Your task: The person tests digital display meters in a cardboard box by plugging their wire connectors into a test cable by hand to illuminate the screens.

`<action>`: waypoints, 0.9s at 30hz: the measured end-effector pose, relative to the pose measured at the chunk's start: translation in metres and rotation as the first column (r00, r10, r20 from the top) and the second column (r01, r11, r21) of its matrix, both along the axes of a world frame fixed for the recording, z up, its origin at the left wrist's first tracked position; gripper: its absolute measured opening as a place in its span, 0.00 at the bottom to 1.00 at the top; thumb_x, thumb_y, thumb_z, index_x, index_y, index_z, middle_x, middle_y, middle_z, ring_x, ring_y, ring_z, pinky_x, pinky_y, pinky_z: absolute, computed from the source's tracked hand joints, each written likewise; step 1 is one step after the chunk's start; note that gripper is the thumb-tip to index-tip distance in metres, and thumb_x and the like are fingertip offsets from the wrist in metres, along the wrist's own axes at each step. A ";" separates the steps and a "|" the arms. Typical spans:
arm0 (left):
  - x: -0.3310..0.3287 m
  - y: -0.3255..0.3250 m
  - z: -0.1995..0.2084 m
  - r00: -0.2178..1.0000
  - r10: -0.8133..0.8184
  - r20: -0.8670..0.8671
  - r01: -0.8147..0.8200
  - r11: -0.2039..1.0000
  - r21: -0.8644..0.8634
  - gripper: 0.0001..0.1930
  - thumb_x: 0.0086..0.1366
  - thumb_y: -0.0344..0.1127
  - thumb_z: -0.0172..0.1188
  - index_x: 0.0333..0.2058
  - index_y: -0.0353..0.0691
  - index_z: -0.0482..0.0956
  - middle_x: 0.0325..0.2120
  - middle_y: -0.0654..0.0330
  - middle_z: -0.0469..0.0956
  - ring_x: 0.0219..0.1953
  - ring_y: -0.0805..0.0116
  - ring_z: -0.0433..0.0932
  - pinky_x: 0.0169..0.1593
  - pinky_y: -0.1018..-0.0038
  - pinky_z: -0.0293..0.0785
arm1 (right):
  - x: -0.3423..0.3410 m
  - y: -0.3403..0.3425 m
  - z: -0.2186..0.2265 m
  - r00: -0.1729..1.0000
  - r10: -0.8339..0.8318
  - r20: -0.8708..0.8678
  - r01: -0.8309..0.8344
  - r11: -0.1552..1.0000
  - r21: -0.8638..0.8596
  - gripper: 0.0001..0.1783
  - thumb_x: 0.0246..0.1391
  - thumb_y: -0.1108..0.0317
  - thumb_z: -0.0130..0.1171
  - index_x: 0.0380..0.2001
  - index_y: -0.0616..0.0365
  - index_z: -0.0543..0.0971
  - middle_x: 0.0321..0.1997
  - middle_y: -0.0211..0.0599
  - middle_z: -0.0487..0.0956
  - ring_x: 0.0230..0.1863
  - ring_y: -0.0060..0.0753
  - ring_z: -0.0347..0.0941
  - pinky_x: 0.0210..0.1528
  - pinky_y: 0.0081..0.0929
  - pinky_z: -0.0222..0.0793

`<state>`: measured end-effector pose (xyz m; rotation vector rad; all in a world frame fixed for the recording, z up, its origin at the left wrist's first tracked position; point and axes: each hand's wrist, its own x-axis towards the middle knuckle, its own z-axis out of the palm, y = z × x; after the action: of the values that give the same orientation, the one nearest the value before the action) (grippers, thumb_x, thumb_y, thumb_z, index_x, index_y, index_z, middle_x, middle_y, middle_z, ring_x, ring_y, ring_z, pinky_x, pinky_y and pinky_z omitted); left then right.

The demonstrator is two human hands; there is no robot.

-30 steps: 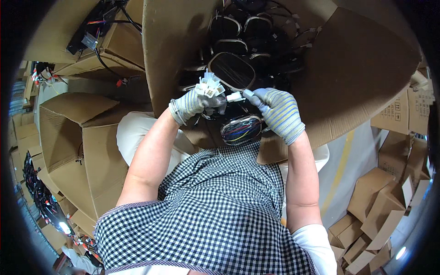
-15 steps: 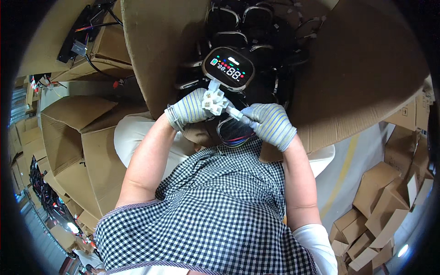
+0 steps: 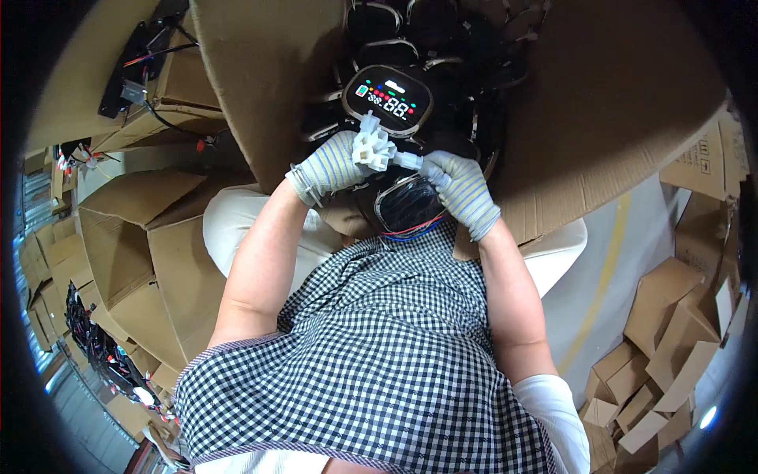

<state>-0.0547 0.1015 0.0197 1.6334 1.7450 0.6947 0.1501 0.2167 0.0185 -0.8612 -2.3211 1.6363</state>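
Observation:
My gloved left hand (image 3: 328,166) is closed on a cluster of white plastic plug connectors (image 3: 373,148). Beside it, my gloved right hand (image 3: 462,189) pinches a single white plug connector (image 3: 408,160), its end close against the cluster; whether the two are joined I cannot tell. Just beyond lies a lit digital instrument display (image 3: 388,99) with a rounded metallic rim and coloured symbols. Nearer to me, partly under my right hand, rests an unlit display (image 3: 409,207) with red and blue wires along its lower edge.
More dark displays with shiny rims (image 3: 387,54) are piled in the large cardboard box (image 3: 600,142) around my hands. An open carton (image 3: 126,237) stands at the left. Black parts with wires (image 3: 130,79) lie at the upper left. Flattened cartons (image 3: 663,308) are heaped at the right.
The connector in my right hand has gone from slanting to nearly level. Both hands, the connectors and the lit display sit slightly higher in view, which has shifted a little.

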 end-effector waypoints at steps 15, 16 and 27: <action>-0.055 -0.078 0.135 0.732 0.589 0.343 -0.642 0.427 0.637 0.17 0.68 0.44 0.48 0.34 0.34 0.76 0.18 0.60 0.77 0.23 0.75 0.78 0.28 0.80 0.72 | 0.057 -0.100 0.052 0.936 0.300 -0.187 -0.353 0.778 -0.520 0.14 0.52 0.60 0.60 0.32 0.62 0.82 0.24 0.34 0.78 0.29 0.24 0.72 0.32 0.23 0.67; -0.065 -0.094 0.148 0.654 0.544 0.526 -0.748 0.366 0.553 0.19 0.69 0.46 0.47 0.32 0.34 0.76 0.18 0.61 0.77 0.23 0.74 0.77 0.28 0.79 0.72 | 0.053 -0.096 0.055 0.939 0.334 -0.080 -0.320 0.762 -0.563 0.14 0.52 0.60 0.60 0.31 0.63 0.82 0.25 0.33 0.79 0.27 0.23 0.72 0.31 0.22 0.66; -0.174 -0.287 0.263 0.307 0.921 0.240 -0.536 -0.041 0.843 0.14 0.65 0.37 0.55 0.36 0.28 0.73 0.19 0.63 0.71 0.23 0.72 0.71 0.34 0.72 0.73 | 0.030 -0.085 -0.026 0.978 0.206 0.041 -0.156 0.844 -0.513 0.17 0.56 0.58 0.56 0.28 0.62 0.81 0.18 0.25 0.73 0.22 0.17 0.65 0.25 0.18 0.59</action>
<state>-0.2291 -0.1854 0.2822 1.0334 3.0136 2.2134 0.1804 0.1318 -0.0075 -0.8372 -2.1038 2.4068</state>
